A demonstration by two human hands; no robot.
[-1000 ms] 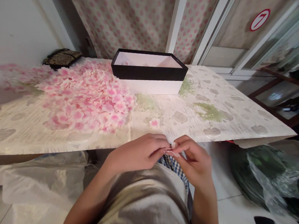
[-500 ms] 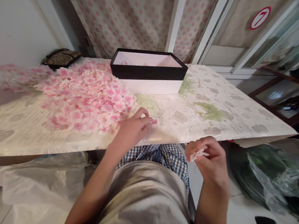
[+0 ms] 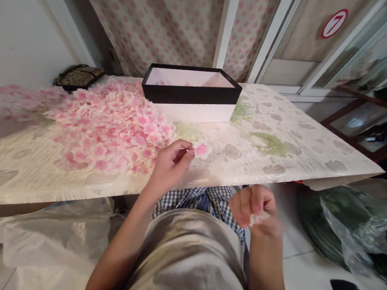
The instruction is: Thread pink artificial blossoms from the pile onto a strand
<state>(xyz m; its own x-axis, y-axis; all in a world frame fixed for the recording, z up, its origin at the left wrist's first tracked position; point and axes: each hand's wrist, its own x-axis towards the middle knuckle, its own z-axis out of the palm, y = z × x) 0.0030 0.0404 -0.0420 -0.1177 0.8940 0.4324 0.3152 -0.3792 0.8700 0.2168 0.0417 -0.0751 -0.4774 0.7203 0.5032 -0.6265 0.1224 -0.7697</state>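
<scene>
A pink-and-white artificial flower [image 3: 201,150] is pinched by its edge between the thumb and forefinger of my left hand [image 3: 173,163], just above the table near its front edge. My right hand [image 3: 257,208] is closed and somewhat blurred, past the table edge over my lap. Pale petals [image 3: 258,218] stick out between its thumb and fingers; how many flowers are stacked there cannot be made out. Left of my left hand spreads a big heap of loose pink flowers [image 3: 114,125].
A white box with a black rim [image 3: 190,95] stands at the back, pink flowers partly visible inside. Green bits [image 3: 272,144] lie on the patterned tablecloth [image 3: 309,149]. A dark patterned case [image 3: 79,76] sits back left. Plastic-wrapped green bundles [image 3: 338,223] are on the floor at right.
My left hand has raised a flower, turning its pink centre into view. My right hand has drawn lower and slightly left, closing further round the pale petals.
</scene>
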